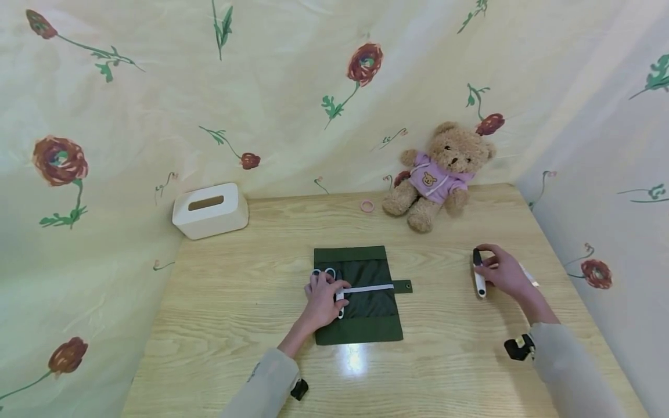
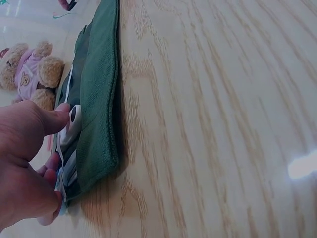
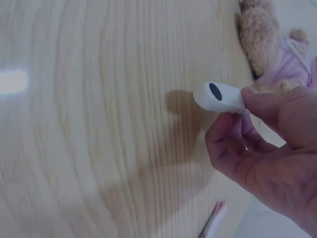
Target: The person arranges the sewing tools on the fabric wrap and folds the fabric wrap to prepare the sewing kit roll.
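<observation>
In the middle of the table lies an unfolded green fabric tool roll with a white elastic strap across it. My left hand rests on its left part, over a pair of scissors and a white handle with a dark oval near its end. In the left wrist view the thumb touches the strap beside that handle; the fingertips are partly hidden. Toward the right, my right hand pinches a white-handled tool with a black end, between thumb and fingers above the table.
A slim white item with a reddish end lies beside the right hand. At the back are a teddy bear in a purple hoodie, a pink ring and a white tissue box. Flowered fabric hangs behind the table.
</observation>
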A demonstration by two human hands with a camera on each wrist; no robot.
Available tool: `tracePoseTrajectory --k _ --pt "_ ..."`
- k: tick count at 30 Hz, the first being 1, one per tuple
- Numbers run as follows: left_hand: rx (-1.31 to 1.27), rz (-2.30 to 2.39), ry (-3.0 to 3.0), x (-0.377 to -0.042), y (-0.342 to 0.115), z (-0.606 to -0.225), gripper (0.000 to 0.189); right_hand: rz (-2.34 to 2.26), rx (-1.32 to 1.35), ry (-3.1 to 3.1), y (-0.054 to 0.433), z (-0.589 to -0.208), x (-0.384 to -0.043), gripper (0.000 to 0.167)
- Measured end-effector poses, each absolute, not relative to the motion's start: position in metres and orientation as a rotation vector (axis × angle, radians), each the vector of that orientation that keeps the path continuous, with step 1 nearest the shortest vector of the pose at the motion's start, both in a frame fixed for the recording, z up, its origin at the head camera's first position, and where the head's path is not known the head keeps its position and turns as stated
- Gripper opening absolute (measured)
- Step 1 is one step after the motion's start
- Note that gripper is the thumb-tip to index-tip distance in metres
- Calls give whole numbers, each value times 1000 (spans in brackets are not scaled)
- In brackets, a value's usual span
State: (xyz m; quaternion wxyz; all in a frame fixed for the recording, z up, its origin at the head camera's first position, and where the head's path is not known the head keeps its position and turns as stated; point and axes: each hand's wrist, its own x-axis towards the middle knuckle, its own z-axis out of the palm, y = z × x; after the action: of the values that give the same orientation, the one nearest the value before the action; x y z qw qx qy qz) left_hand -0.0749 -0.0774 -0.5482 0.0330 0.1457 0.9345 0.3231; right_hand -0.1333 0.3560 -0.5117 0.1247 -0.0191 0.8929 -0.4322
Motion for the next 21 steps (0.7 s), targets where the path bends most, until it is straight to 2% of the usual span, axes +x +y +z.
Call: tracePoseTrajectory --k 21 --pt "412 977 2883 -76 -75 -551 23 -1702 -160 2241 230 -514 -157 58"
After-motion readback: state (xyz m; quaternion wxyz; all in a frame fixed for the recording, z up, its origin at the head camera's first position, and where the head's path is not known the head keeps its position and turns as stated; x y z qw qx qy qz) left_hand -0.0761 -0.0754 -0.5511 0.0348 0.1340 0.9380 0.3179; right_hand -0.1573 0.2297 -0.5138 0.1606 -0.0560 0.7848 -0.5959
